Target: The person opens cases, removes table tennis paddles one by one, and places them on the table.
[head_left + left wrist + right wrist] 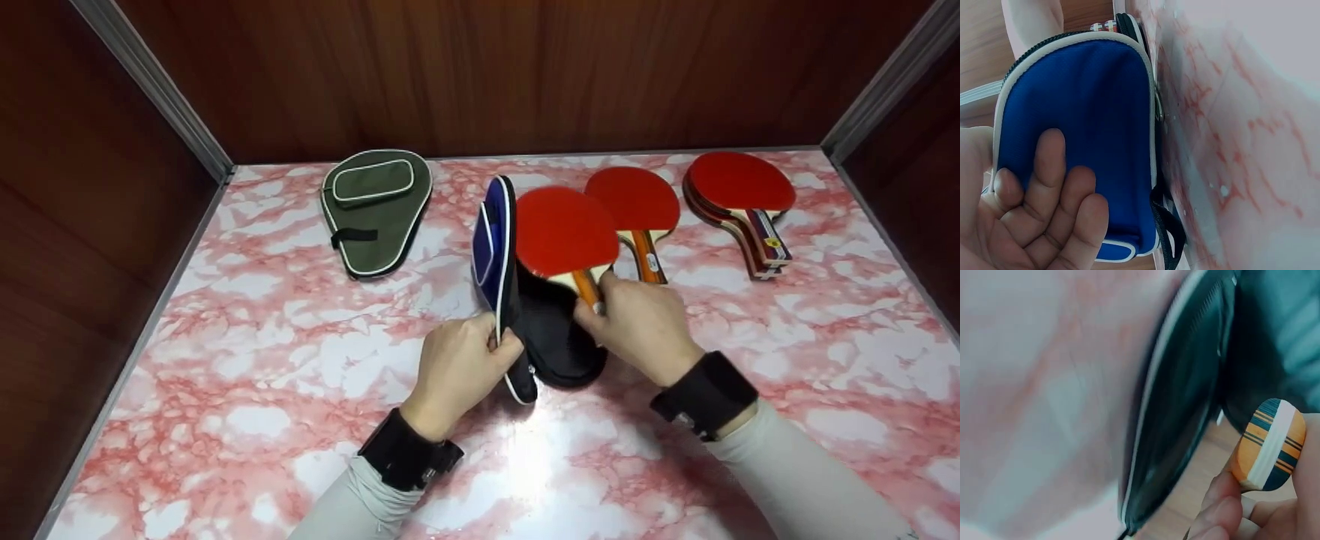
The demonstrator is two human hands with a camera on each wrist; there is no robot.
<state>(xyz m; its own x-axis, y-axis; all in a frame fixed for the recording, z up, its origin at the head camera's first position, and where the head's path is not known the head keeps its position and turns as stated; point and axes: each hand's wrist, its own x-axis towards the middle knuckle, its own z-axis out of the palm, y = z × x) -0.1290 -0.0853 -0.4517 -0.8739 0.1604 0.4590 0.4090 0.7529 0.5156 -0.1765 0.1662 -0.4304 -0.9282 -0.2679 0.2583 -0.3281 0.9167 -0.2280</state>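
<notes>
My left hand (pixel 466 358) pinches the edge of a blue paddle case (pixel 495 247), holding its white-piped flap upright. The case's black lower half (pixel 559 337) lies on the table, so the case stands unzipped and spread. In the left wrist view the blue outside of the flap (pixel 1100 112) fills the middle, the fingers lying against it. My right hand (pixel 649 322) grips the handle of a red table tennis paddle (pixel 566 229) above the black half. The striped butt of that handle (pixel 1272 444) shows between thumb and fingers in the right wrist view.
A green paddle case (pixel 379 240) with white piping lies at the back left. Another red paddle (pixel 634 199) lies just behind the held one. Stacked red paddles (pixel 739 184) are at the back right. Wooden walls (pixel 480 75) border the marbled table (pixel 247 360).
</notes>
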